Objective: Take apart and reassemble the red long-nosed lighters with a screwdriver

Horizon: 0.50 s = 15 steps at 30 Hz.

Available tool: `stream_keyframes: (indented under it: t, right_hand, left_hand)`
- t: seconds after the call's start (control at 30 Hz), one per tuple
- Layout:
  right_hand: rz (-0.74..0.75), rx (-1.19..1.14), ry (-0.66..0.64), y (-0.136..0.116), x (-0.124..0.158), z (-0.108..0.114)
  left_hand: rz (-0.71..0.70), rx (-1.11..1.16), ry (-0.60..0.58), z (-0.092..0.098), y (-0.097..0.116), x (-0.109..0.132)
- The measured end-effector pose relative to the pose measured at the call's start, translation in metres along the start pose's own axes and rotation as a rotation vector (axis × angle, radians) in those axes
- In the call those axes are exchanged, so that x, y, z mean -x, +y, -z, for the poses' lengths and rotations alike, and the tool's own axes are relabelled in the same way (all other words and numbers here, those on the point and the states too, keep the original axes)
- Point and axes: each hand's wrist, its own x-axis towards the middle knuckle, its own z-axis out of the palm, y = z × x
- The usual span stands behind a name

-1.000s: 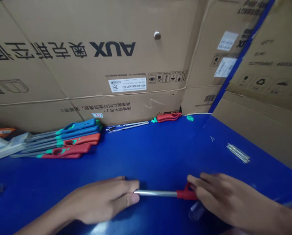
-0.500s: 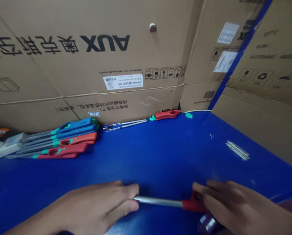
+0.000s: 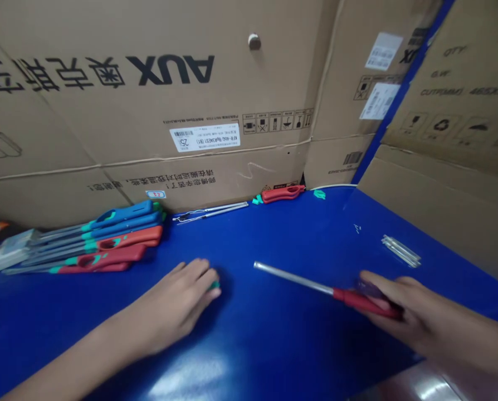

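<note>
My right hand (image 3: 408,312) is closed round the red handle of a long-necked lighter (image 3: 366,303), whose metal tube points left and slightly away from me. Something dark and purplish also shows between its fingers, too blurred to name. My left hand (image 3: 182,301) is over the blue table, left of the tube tip and apart from it. Its thumb and fingers pinch a small green piece (image 3: 214,285), mostly hidden by the fingers.
Blue and red lighters (image 3: 119,236) lie stacked at the left. Along the cardboard wall (image 3: 149,117) are thin metal rods (image 3: 224,209), a red lighter body (image 3: 282,194) and green bits (image 3: 320,194). Clear tubes (image 3: 401,250) lie at the right.
My hands have moved apart and away from me. The left one has let go of the tube end and now pinches a green piece; the lighter has swung so its tube points farther forward.
</note>
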Motion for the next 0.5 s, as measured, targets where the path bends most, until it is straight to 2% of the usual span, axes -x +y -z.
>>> stream_keyframes:
  t: [0.03,0.1,0.23,0.3,0.4,0.5]
  right_hand:
    - [0.003,0.022,-0.025,0.000,-0.005,0.001]
    - [0.007,0.066,-0.069,-0.002,-0.013,0.002]
    - [0.016,0.106,-0.094,-0.001,-0.021,0.000]
    - [0.012,0.123,-0.103,0.001,-0.021,-0.001]
    - [0.001,0.112,-0.105,0.005,-0.017,0.001]
    - [-0.006,0.080,-0.102,0.009,-0.016,0.003]
  left_hand:
    - [0.006,0.038,0.009,-0.002,-0.003,-0.016]
    - [0.037,0.084,0.113,-0.006,-0.011,-0.056]
    - [0.132,0.055,0.267,-0.009,-0.027,-0.142]
    - [0.194,0.040,0.326,-0.009,-0.031,-0.172]
    - [0.268,0.039,0.403,-0.010,-0.034,-0.191]
    - [0.299,0.060,0.474,-0.010,-0.036,-0.179]
